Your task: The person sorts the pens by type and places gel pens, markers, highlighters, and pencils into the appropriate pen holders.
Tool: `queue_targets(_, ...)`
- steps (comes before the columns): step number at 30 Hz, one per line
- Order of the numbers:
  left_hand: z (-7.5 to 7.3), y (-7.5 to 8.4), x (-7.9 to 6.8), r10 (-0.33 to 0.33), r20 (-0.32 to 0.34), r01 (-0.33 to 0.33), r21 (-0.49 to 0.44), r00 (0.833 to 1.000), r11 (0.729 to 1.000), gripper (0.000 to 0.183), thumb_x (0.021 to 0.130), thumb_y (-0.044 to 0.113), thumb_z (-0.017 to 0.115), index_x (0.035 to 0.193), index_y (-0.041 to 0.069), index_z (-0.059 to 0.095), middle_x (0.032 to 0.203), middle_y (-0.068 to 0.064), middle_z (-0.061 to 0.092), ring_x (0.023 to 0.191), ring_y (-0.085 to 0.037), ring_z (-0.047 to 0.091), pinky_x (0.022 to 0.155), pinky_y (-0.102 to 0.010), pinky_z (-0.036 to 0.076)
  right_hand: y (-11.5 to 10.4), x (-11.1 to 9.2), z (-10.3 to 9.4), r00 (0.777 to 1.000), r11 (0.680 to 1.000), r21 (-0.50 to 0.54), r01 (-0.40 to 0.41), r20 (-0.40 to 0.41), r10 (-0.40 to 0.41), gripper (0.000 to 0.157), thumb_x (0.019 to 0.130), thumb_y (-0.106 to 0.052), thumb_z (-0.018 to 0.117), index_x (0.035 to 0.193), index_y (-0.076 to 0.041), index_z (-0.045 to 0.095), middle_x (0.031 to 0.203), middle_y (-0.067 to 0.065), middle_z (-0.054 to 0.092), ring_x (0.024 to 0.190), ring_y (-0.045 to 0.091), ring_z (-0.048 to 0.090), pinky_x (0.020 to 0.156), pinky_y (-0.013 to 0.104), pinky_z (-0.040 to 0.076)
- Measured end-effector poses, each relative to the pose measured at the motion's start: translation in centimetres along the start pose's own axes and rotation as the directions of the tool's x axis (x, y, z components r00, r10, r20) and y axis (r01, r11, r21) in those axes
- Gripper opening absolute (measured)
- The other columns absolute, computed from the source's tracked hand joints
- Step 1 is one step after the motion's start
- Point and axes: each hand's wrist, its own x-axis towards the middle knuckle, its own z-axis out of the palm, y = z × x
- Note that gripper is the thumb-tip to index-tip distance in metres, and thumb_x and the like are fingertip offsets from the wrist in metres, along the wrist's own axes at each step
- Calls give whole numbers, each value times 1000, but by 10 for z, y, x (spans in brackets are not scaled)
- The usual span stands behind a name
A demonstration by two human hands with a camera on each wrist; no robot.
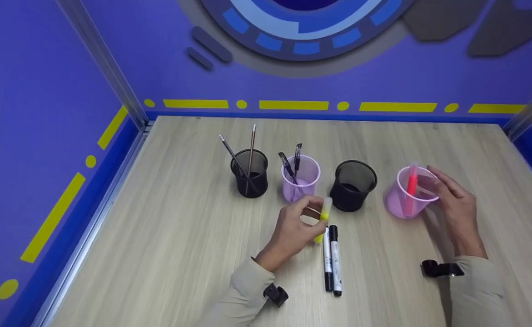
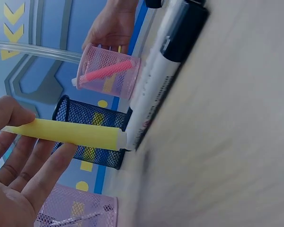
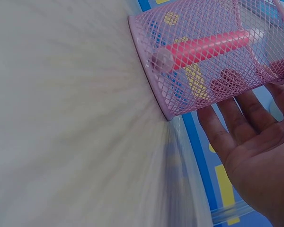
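My left hand (image 1: 293, 227) pinches a yellow highlighter (image 2: 80, 134) between thumb and fingers, its clear cap end pointing up in the head view. Below it, two black-and-white markers (image 1: 335, 263) lie side by side on the table. At the right, my right hand (image 1: 459, 209) grips the side of a pink mesh pen cup (image 1: 395, 204), with some fingers behind the mesh in the right wrist view. Inside that cup leans a pink-red highlighter (image 3: 203, 49). A black mesh pen cup (image 1: 347, 200) stands between the two hands, nothing showing in it.
Farther left stands another pink mesh cup (image 1: 313, 179) with two black pens (image 1: 297, 156). Beside it is a black mesh cup (image 1: 254, 186) with two pencils (image 1: 252, 145). Blue panels (image 1: 302, 86) wall the wooden table (image 1: 179, 204) at the back and sides.
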Motion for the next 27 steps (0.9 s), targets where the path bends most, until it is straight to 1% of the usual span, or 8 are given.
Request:
queue_targets(3,2,5,6,22,2,-22,-15,1000,1000,32,85,-8,79,115,0,71,102,-10,76,86,-17,74,74,-36,64,0,0,0,1000,999,37,-7,-3,7,47,107,-33,67,152,-21,62,152,-7,59,138,12,51,93,12,51)
queue_targets(6,5,9,13,30,9,-30,-51,999,998,33,85,-9,80,116,-2,70,103,-12,76,87,-22,75,80,-39,64,0,1,0,1000,996,86,-3,0,3,47,106,-31,68,151,-19,63,146,-9,63,130,7,55,91,12,52)
queue_targets(8,8,13,18,35,14,-34,-71,999,997,33,86,-9,80,117,-4,70,104,-13,75,88,-24,75,82,-39,63,0,1,-1,1000,994,113,0,5,-1,46,106,-30,69,150,-17,63,143,-11,64,127,5,56,90,11,52)
queue_targets(10,11,17,23,28,14,-27,-83,1000,996,34,86,-8,80,117,-3,69,104,-11,75,89,-23,75,83,-37,63,0,0,-1,1000,992,123,2,9,-3,46,106,-29,69,150,-17,63,143,-12,64,126,4,57,89,11,53)
queue_targets(15,20,24,34,-5,18,7,-101,1000,995,35,87,-4,82,119,1,69,105,-3,73,89,-10,71,85,-35,62,-1,0,-1,1000,995,101,1,13,-3,47,106,-31,68,151,-18,63,147,-10,63,126,4,56,89,11,53)
queue_targets(17,24,26,38,-16,24,19,-118,1000,993,36,87,-4,82,120,2,68,105,0,71,88,-8,69,86,-36,62,-1,0,-1,1000,995,98,-1,16,-1,47,107,-31,67,151,-18,62,147,-9,63,126,4,56,89,11,53)
queue_targets(21,32,30,44,-33,27,37,-154,999,987,35,88,-3,81,120,3,68,104,3,70,87,-7,70,83,-34,63,-1,0,-2,1000,996,91,-5,22,3,48,107,-32,67,152,-19,61,148,-8,62,129,6,55,89,11,52)
queue_targets(27,42,33,54,-69,28,73,-217,997,973,35,87,-4,80,120,1,67,102,1,71,84,-7,70,81,-34,63,-2,0,-3,1000,1000,29,-3,22,2,48,107,-34,66,153,-21,61,154,-7,58,136,9,51,89,9,51)
